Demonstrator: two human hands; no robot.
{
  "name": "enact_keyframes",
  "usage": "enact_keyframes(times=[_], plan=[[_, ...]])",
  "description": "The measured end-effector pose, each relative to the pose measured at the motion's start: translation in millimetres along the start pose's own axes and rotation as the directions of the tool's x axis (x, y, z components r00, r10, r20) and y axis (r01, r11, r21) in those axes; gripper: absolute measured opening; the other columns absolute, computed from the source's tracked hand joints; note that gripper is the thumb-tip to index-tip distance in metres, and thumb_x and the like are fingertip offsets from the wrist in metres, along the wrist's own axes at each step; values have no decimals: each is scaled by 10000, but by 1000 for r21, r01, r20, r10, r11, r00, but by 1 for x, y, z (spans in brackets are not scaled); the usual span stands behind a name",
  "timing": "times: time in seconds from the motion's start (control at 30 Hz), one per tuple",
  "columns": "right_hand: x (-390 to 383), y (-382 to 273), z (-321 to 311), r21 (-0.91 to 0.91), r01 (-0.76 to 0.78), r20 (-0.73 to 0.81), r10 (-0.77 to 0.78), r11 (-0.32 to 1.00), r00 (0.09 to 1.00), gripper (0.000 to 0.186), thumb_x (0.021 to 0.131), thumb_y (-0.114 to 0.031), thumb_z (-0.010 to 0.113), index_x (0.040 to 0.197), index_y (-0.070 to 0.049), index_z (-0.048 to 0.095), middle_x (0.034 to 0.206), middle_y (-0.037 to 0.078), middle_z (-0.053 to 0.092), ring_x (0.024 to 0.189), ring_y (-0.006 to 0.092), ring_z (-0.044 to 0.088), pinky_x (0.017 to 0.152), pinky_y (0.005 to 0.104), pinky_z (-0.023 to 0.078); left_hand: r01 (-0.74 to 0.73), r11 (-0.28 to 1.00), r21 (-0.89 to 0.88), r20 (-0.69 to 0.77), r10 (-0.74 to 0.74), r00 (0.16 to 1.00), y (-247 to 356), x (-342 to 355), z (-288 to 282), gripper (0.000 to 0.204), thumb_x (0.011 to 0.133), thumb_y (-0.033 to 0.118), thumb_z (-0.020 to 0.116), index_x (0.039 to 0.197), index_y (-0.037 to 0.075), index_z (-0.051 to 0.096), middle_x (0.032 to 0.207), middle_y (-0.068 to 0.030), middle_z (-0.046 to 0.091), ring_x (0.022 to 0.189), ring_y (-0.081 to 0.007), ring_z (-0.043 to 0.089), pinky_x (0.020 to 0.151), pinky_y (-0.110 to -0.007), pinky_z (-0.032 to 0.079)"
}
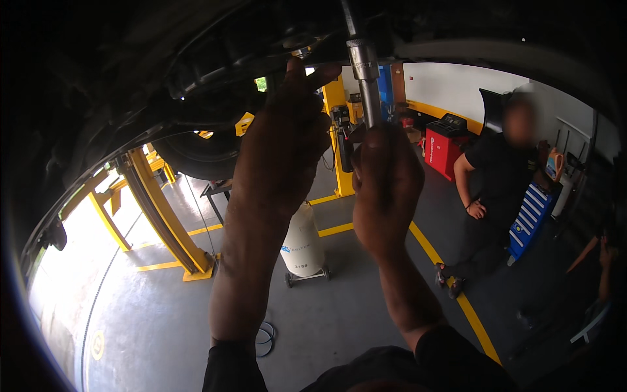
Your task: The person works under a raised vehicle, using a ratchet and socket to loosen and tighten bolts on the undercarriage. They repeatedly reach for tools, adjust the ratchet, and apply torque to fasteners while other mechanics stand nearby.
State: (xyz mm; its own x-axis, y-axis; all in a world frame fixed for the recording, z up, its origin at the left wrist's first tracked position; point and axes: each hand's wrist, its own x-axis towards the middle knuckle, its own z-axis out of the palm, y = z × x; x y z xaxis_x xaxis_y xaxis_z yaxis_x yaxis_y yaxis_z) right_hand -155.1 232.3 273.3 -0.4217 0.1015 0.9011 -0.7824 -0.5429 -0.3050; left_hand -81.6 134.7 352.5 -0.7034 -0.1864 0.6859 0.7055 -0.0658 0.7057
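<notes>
Both my arms reach up beneath the dark underside of a raised vehicle [215, 72]. My left hand [290, 130] has its index finger stretched up to a small shiny metal fitting [301, 52], which looks like a bolt or plug. Another finger points off to the right, apart from it, and the rest are partly hidden in shadow. My right hand [390, 176] is closed round the lower end of a chrome socket wrench [370, 98]. The tool stands nearly upright, with a knurled collar above my fist, and its top end runs out of view.
A yellow lift post [160, 209] stands left, another [339, 144] behind my hands. A white wheeled tank [304, 245] is on the floor below. At right are a person in dark clothes [499, 176], a red machine [444, 149] and a blue slotted panel [530, 219].
</notes>
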Motion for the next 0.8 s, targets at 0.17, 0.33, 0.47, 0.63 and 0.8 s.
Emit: enact_keyframes(times=[0.17, 0.33, 0.47, 0.63, 0.8], plan=[[8, -3, 5, 73, 21, 8, -21, 997, 1000, 249, 1058, -283, 528, 982, -55, 592, 677, -73, 454, 569, -22, 346, 504, 181, 239, 4, 1000, -19, -22, -4, 1000, -1, 7, 6, 268, 998, 276, 632, 1099, 33, 678, 750, 29, 483, 673, -47, 398, 588, -231, 303], [15, -9, 3, 163, -84, 87, 70, 983, 994, 309, 1063, -336, 501, 979, -52, 590, 645, -61, 412, 509, -3, 314, 460, 199, 219, 56, 948, 312, -28, -50, 998, 7, 9, 12, 280, 966, 305, 689, 949, 29, 727, 605, 38, 499, 527, -32, 397, 490, -226, 276], [26, -5, -15, 652, -570, 538, 225, 499, 812, 383, 1075, -396, 441, 989, -50, 578, 620, -39, 383, 456, 22, 286, 411, 216, 196, -90, 962, 257, 274, 17, 962, 1, 18, 2, 317, 927, 335, 733, 920, 19, 738, 695, -25, 649, 606, -83, 560, 582, -240, 388], [30, 5, -15, 626, -584, 518, 285, 517, 807, 376, 1086, -374, 421, 1088, -26, 562, 692, -5, 484, 478, 36, 344, 427, 212, 276, -133, 935, 328, 210, 65, 975, 2, 25, 9, 353, 946, 331, 706, 1022, -14, 722, 736, -47, 674, 652, -100, 601, 640, -250, 467], [-2, 17, 11, -374, 231, -127, -296, 898, 947, 277, 1067, -282, 513, 998, -16, 544, 747, 0, 534, 616, 28, 460, 578, 210, 376, -235, 761, 605, 119, 206, 971, 13, 9, 31, 343, 971, 361, 686, 1047, 29, 728, 680, 29, 539, 630, -50, 441, 571, -255, 347]])
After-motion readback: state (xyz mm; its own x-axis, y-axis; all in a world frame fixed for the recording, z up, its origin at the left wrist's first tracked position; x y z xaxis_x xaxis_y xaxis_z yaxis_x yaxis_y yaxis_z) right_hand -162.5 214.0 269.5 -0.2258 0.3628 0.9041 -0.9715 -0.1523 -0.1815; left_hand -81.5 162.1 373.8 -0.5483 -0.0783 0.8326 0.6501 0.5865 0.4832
